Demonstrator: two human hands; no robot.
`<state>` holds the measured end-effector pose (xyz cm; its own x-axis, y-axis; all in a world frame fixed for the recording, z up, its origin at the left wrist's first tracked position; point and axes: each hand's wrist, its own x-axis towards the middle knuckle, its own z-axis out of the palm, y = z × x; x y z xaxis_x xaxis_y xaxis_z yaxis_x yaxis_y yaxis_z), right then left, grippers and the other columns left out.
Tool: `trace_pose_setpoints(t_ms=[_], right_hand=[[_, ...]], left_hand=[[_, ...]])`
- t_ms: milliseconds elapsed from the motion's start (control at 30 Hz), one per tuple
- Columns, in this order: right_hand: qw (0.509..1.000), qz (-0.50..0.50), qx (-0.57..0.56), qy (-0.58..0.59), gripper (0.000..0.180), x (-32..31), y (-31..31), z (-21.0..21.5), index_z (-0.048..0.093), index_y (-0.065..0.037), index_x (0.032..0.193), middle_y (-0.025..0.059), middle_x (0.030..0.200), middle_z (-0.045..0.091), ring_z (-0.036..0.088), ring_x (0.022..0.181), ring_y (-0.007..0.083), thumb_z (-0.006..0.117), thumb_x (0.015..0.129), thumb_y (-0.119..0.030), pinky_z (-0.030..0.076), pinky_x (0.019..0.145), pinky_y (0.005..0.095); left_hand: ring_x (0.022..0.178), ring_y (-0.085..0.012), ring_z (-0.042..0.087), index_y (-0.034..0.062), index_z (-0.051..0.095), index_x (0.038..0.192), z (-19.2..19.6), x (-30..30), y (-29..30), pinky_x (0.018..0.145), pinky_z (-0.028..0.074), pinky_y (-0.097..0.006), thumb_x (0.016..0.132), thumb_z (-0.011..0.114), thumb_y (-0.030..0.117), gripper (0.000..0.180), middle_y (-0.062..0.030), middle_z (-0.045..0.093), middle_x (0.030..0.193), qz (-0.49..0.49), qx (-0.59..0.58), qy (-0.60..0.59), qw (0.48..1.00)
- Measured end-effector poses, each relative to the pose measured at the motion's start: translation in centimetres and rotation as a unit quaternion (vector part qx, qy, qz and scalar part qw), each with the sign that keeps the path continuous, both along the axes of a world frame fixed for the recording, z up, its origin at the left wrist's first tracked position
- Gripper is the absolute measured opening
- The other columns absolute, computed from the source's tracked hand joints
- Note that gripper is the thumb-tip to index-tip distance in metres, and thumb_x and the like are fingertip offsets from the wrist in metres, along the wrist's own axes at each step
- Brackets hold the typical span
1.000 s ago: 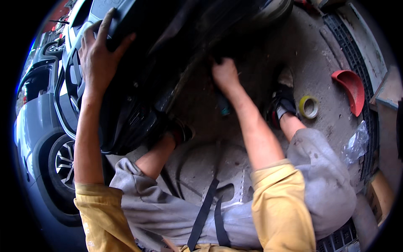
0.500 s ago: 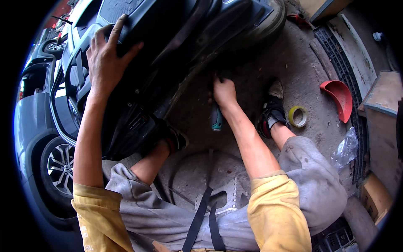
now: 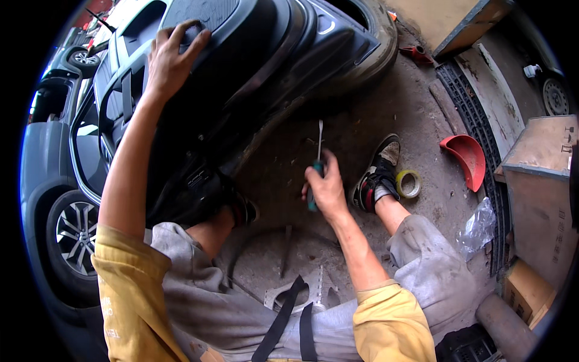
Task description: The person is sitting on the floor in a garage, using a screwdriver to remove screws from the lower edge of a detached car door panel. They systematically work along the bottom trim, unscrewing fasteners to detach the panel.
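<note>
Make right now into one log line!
left hand: on dark car panel | right hand: holding screwdriver, blade pointing away | floor: tape roll

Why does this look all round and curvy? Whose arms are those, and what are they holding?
There's no robot here, just a person using two bare hands. The view comes from a camera worn on their head, looking down, so you see their own arms and legs. Its very wide lens bends straight things near the edge.

The left hand touches a dark vehicle panel. The right hand holds a screwdriver with a teal and dark handle, its metal tip pointing away from the person.

On the floor, to the right, are a yellow roll of tape, a curved red piece and some crumpled clear plastic.
</note>
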<state>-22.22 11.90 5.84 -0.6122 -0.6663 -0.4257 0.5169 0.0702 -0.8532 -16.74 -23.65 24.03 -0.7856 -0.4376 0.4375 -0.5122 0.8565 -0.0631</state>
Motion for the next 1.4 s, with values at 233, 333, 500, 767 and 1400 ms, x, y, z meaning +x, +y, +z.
trace_pose_setpoints(t_ms=[233,333,500,767,1400], right_hand=[[0.965,-0.012,0.199,0.17,0.053,0.6,0.5,-1.7,0.046,0.002,0.137,0.0218,0.095,0.067,0.068,0.073,0.0329,0.061,0.093,-0.023,0.054,0.071,0.0412],[0.928,-0.048,0.086,0.359,0.055,-0.9,-0.5,-0.5,0.042,0.003,0.142,0.0289,0.114,0.062,0.06,0.107,0.0447,0.058,0.093,-0.017,0.048,0.093,0.0454],[0.903,-0.042,0.103,0.415,0.049,-4.6,-1.0,1.6,0.05,-0.001,0.138,0.0248,0.103,0.063,0.064,0.092,0.0409,0.059,0.091,-0.013,0.051,0.082,0.0454],[0.89,0.007,0.132,0.436,0.038,-5.4,-1.7,2.0,0.064,-0.004,0.127,0.024,0.085,0.066,0.066,0.081,0.0416,0.06,0.09,-0.016,0.053,0.075,0.0474],[0.856,0.041,0.278,0.434,0.037,-3.5,-4.9,6.5,0.066,-0.002,0.123,0.0273,0.089,0.069,0.069,0.085,0.0433,0.055,0.091,-0.015,0.055,0.08,0.0485]], left_hand=[[0.142,-0.0393,0.034,0.0192,0.042,0.15,-1.5,-2.5,-2.2,0.113,0.028,-0.056,0.092,0.031,0.077,0.083,-0.0224,0.038,0.15,0.073,0.02,-0.016,0.997],[0.145,-0.0372,0.031,0.0197,0.037,0.154,-1.5,-2.9,-3.2,0.115,0.022,-0.056,0.094,0.029,0.074,0.081,-0.0193,0.034,0.154,0.076,0.006,-0.034,0.997],[0.147,-0.0375,0.025,0.0207,0.032,0.156,-1.7,-3.1,-5.7,0.117,0.019,-0.057,0.094,0.025,0.073,0.081,-0.0191,0.03,0.157,0.084,0.027,-0.055,0.995],[0.148,-0.039,0.024,0.022,0.032,0.155,-1.6,-2.7,-6.3,0.117,0.02,-0.058,0.097,0.028,0.067,0.073,-0.0189,0.029,0.158,0.07,0.009,-0.057,0.996],[0.139,-0.0371,0.037,0.025,0.05,0.14,1.5,-4.3,2.6,0.109,0.036,-0.057,0.103,0.032,0.032,0.041,-0.0141,0.037,0.154,0.107,-0.095,-0.251,0.957]])
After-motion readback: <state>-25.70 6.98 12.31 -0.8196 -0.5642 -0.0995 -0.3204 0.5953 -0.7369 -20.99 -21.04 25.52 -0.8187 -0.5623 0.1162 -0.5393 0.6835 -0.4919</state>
